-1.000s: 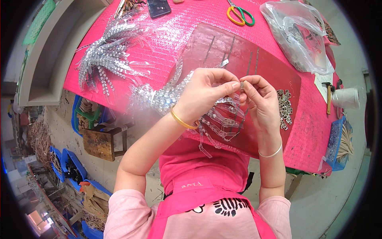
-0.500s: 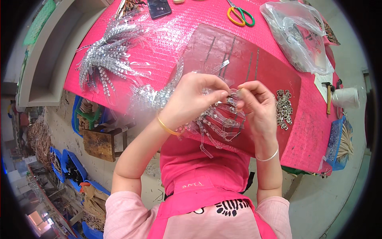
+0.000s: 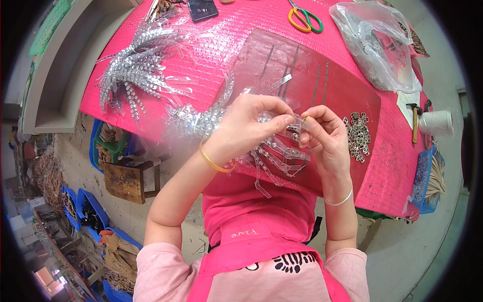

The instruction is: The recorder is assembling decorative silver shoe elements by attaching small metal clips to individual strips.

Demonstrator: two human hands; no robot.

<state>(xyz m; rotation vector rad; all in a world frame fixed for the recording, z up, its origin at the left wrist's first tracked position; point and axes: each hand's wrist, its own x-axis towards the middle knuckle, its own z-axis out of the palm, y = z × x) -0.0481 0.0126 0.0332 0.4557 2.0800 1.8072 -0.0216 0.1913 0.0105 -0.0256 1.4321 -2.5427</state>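
Note:
My left hand [image 3: 251,121] pinches the end of a clear plastic strap between thumb and forefinger. Close beside it, my right hand [image 3: 329,138] has its thumb and fingertips pressed together at that strap end, on a small shiny piece that looks like a metal buckle, mostly covered by the fingers. Beneath both hands spreads a bundle of clear straps [image 3: 274,151] set with silver studs; its gathered part [image 3: 193,122] lies to the left of my left wrist. To the right of my right hand, a pile of small silver buckles [image 3: 358,138] rests on the dark red mat [image 3: 307,60].
Another bundle of silver studded straps [image 3: 136,65] lies far left on the pink table cover [image 3: 211,50]. Farther back are a phone [image 3: 203,9], scissors [image 3: 304,20] and a plastic bag [image 3: 372,45]. A hammer [image 3: 415,123] and white spool [image 3: 436,123] sit at right.
My two hands have drawn slightly apart at the strap end, and my right fingers have shifted a little. The straps below have moved only slightly.

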